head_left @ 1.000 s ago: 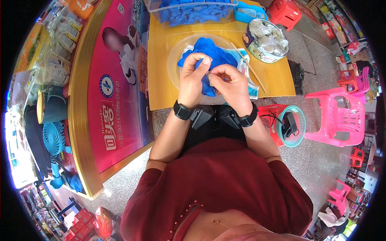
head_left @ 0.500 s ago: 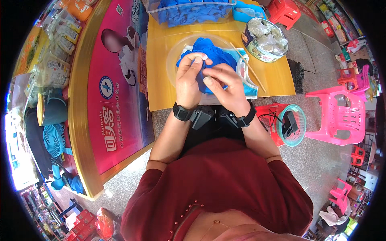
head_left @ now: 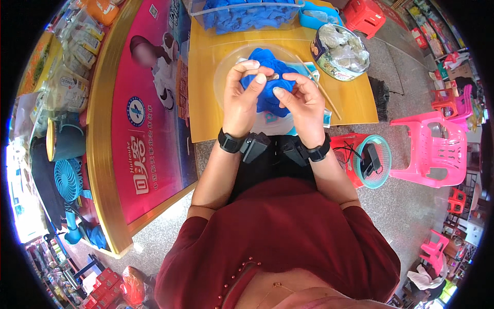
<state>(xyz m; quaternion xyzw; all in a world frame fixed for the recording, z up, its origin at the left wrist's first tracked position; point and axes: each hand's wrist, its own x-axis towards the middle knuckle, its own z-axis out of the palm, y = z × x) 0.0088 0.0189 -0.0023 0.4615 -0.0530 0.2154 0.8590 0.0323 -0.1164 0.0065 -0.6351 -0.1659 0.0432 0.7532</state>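
A crumpled bright blue cloth-like piece [head_left: 265, 57] spreads over a translucent round tray [head_left: 222, 72] on the table in front of me. My left hand [head_left: 241, 105] pinches its near part between thumb and fingers. Opposite it, my right hand [head_left: 307, 103] grips the same blue material with thumb and forefinger. A small brownish thing [head_left: 274, 76] shows between the fingertips; its kind cannot be made out. To the right of the tray lies a thin wooden stick [head_left: 321, 90], slanting across a white and turquoise sheet [head_left: 328, 117].
A clear bin [head_left: 247, 30] of blue pieces stands at the table's far side, beside a small blue tray [head_left: 314, 21]. A round tin [head_left: 342, 72] with plastic-wrapped lumps sits at right. Near it stand a green basket [head_left: 371, 177] and a pink chair [head_left: 432, 149]. A pink-panelled counter [head_left: 144, 170] borders the left.
My hands have drawn a little apart, the right moving outward. The blue material is now stretched between them, and the small brownish thing has come into sight.
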